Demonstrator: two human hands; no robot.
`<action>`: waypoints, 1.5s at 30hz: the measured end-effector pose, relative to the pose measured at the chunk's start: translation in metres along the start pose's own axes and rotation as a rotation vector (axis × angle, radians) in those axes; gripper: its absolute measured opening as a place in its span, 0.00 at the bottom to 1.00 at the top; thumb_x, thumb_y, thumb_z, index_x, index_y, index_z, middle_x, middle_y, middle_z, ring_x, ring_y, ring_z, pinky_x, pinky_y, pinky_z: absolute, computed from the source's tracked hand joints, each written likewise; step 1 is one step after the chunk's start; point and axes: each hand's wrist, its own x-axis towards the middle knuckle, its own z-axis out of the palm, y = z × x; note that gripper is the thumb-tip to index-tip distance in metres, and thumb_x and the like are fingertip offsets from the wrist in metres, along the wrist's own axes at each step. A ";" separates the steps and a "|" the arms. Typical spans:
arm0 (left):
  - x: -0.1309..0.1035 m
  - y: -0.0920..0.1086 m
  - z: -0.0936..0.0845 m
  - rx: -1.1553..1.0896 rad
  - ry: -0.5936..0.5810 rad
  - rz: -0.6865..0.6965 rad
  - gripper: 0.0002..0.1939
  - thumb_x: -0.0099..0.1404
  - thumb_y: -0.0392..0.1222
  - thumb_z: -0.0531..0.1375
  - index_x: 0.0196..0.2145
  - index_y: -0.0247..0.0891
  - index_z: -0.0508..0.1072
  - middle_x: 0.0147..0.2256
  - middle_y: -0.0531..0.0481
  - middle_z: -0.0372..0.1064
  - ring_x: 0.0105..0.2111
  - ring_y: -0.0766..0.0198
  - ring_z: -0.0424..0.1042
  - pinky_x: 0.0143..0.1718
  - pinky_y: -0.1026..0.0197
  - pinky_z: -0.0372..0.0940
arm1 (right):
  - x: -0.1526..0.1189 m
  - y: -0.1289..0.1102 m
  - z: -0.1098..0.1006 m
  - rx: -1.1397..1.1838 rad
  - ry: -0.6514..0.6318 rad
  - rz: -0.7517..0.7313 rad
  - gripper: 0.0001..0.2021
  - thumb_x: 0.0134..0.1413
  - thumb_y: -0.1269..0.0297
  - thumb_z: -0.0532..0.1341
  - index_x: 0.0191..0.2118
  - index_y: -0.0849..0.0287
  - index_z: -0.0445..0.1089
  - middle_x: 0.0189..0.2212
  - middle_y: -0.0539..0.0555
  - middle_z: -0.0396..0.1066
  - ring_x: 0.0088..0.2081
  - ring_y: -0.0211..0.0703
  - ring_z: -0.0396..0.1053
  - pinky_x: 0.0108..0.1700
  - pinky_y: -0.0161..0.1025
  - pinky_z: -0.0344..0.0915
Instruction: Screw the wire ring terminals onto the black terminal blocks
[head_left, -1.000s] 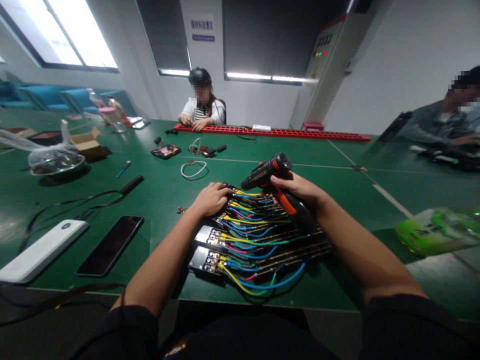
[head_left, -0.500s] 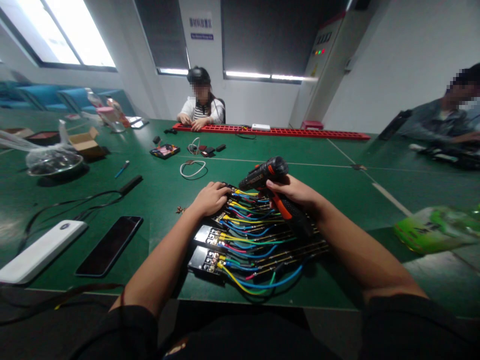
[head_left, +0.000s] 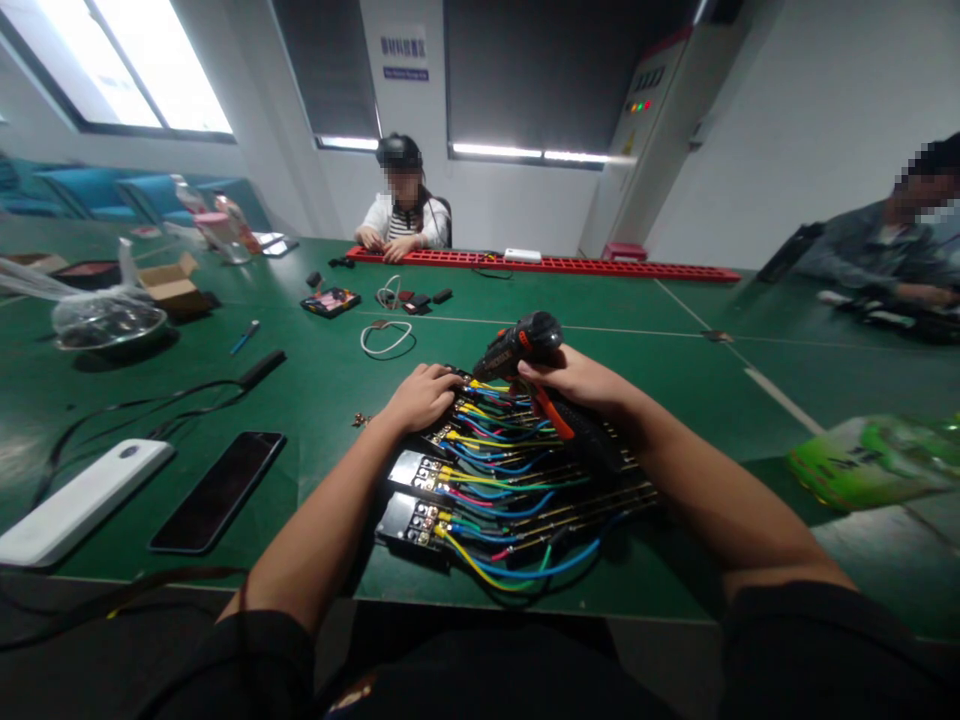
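Observation:
My right hand [head_left: 574, 378] is wrapped round the grip of a black and orange cordless drill [head_left: 517, 345]. The drill points left and down, its tip close to the farthest of a row of black terminal blocks [head_left: 411, 520]. My left hand [head_left: 424, 398] is closed on that far block, fingers over its top, so most of the block is hidden. Yellow, blue, green and red wires [head_left: 517, 510] run from the blocks to the right, under the drill. A few small brass-coloured screws [head_left: 361, 420] lie left of my left hand.
A phone [head_left: 219, 492] and a white power bank [head_left: 88, 500] lie at left, with black cables nearby. A white cable loop [head_left: 386, 338] lies beyond the blocks. At right is a green bag [head_left: 870, 460]. One person [head_left: 405, 215] sits opposite behind a red rail [head_left: 600, 266]; another sits far right.
The drill and my right hand have shifted slightly left and down, bringing the tip nearer the far terminal block. My left hand has stayed put.

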 end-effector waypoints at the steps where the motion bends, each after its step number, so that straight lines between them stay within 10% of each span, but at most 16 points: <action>1: 0.000 0.000 0.000 -0.002 0.000 -0.001 0.23 0.72 0.42 0.47 0.58 0.43 0.72 0.55 0.41 0.67 0.55 0.51 0.64 0.60 0.46 0.58 | 0.002 -0.002 0.000 0.011 0.002 0.004 0.23 0.51 0.52 0.71 0.47 0.61 0.70 0.36 0.54 0.75 0.32 0.39 0.71 0.34 0.37 0.72; 22: 0.001 -0.004 0.003 -0.027 0.024 -0.058 0.23 0.69 0.43 0.50 0.58 0.36 0.68 0.54 0.41 0.70 0.52 0.52 0.66 0.59 0.48 0.58 | 0.052 -0.056 -0.003 -0.044 -0.193 0.180 0.07 0.63 0.65 0.62 0.42 0.64 0.69 0.30 0.55 0.75 0.25 0.37 0.72 0.33 0.39 0.77; 33: -0.002 -0.005 -0.001 -0.017 -0.013 -0.015 0.25 0.69 0.41 0.50 0.60 0.46 0.71 0.57 0.44 0.67 0.56 0.52 0.64 0.61 0.48 0.58 | 0.084 -0.068 -0.023 -0.051 -0.168 0.402 0.16 0.62 0.55 0.63 0.41 0.65 0.74 0.26 0.61 0.77 0.24 0.43 0.73 0.29 0.40 0.77; 45: -0.002 0.007 -0.006 0.090 -0.025 -0.043 0.25 0.69 0.43 0.50 0.62 0.49 0.70 0.58 0.44 0.66 0.52 0.49 0.66 0.56 0.47 0.61 | 0.023 -0.036 -0.011 0.057 -0.094 0.176 0.18 0.56 0.57 0.67 0.47 0.63 0.68 0.31 0.57 0.77 0.28 0.42 0.74 0.28 0.36 0.74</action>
